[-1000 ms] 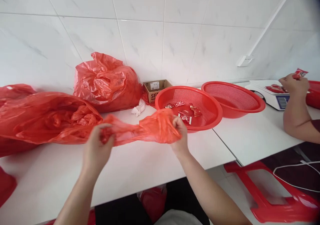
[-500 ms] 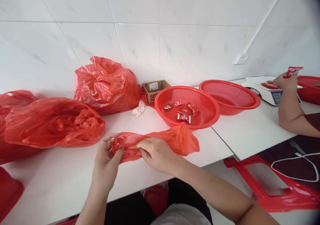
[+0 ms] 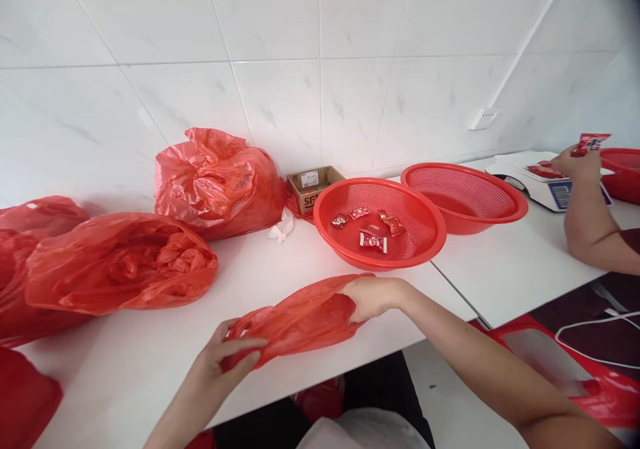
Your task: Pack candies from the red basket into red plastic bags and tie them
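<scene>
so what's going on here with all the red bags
A person at a white table holds one red plastic bag between both hands: the left hand pinches one end, the right hand grips the other. Fuller red bags lie to the left. Behind sits a red basket holding a few small wrapped packets, with a second basket beside it. At far right, another person's hand holds up a packet near a scale.

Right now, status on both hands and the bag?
Left hand and right hand each grip an end of the red plastic bag, stretched over the white table. Red basket just beyond, apart.
</scene>
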The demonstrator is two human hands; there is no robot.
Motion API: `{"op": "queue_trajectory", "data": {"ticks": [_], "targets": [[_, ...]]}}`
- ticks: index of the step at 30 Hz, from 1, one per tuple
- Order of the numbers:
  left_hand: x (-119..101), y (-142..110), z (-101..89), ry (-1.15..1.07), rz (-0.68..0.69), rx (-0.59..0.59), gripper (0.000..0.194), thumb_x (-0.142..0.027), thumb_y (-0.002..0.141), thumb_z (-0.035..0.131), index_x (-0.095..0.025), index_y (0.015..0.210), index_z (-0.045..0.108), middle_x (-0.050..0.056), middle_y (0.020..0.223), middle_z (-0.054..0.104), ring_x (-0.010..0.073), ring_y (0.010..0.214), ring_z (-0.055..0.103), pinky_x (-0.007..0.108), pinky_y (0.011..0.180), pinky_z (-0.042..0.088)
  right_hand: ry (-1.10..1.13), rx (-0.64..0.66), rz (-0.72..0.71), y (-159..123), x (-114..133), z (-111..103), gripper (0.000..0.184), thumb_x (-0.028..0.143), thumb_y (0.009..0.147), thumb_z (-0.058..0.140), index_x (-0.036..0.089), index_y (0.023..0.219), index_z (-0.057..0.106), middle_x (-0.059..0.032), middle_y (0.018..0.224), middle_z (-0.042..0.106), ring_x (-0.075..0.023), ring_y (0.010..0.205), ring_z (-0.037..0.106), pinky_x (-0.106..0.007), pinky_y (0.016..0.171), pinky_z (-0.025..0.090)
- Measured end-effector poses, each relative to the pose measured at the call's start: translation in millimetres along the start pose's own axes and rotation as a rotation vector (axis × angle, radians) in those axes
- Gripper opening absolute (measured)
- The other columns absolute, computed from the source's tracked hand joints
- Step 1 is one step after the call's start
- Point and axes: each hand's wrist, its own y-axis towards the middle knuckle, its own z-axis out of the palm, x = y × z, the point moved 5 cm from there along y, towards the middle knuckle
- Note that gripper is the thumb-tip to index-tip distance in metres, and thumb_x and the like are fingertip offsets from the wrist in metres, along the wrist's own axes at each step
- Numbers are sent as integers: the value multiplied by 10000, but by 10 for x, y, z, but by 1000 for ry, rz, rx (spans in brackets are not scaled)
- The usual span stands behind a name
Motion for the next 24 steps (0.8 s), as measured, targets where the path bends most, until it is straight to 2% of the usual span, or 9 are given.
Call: {"op": "queue_trajectory", "data": {"ticks": [2,5,7,10,14,16,18,21,24], "targets": [[-40,82,105,251,-7,35,351,-509,843,554,-335,1089,735,85,1314,517,281,1026,642,421,885,525,-16,51,-46,47,-6,26,607,276,678,700,297,1281,633,-10,1059,725,-229,870,682,-255,644,478],[-95,205,70,450,-28,-210,438,-454,911,417,-275,1258,615,137,1421,439,257,861,682,423,758,550,-23,92,-79,89,-19,98,985,246,639,727,361,1525,312,-36,1445,519,-284,1157,606,-303,829,501],[-124,264,47,490,-23,-290,451,-415,921,385,-233,1294,561,161,1473,389,278,906,684,412,712,552,-16,112,-91,59,7,128,1048,206,636,722,355,1550,232,-46,1563,356,-298,1333,469,-340,991,447],[-138,321,35,401,14,-220,505,-394,899,429,-255,1380,487,129,1485,407,310,1129,625,435,846,548,70,55,-174,-113,137,8,835,197,729,675,333,1500,383,-34,1524,423,-261,1386,407,-360,1105,353],[-190,290,-27,190,100,-166,564,-434,861,509,-312,1410,475,76,1471,459,308,1337,471,497,1088,403,313,-239,-336,-421,188,-513,437,317,892,584,329,1328,595,-5,1259,656,-176,1069,642,-295,900,502],[-222,245,-43,111,107,-160,553,-463,838,548,-310,1368,528,74,1457,487,313,1357,449,511,1123,356,313,-510,-259,-472,-36,-832,343,357,926,536,319,1252,635,-6,1134,694,-166,892,672,-296,773,528],[-255,196,-47,48,107,-169,550,-488,815,584,-340,1343,556,50,1452,510,318,1372,433,520,1137,329,114,-643,-30,-396,-375,-1025,322,352,940,508,306,1232,633,-24,1122,689,-185,874,670,-322,762,521],[-266,143,-33,-47,55,-154,599,-517,787,627,-388,1365,535,20,1416,561,325,1358,456,534,1143,312,-232,-427,276,-119,-860,-1011,408,313,860,623,267,1265,613,-87,1199,658,-252,971,666,-356,814,502],[-234,128,7,-142,-42,-61,664,-530,755,673,-353,1379,534,40,1374,602,338,1311,510,528,1116,359,-341,-244,346,99,-1108,-862,614,266,718,759,203,1305,588,-174,1278,600,-326,1026,652,-383,823,488]]}}
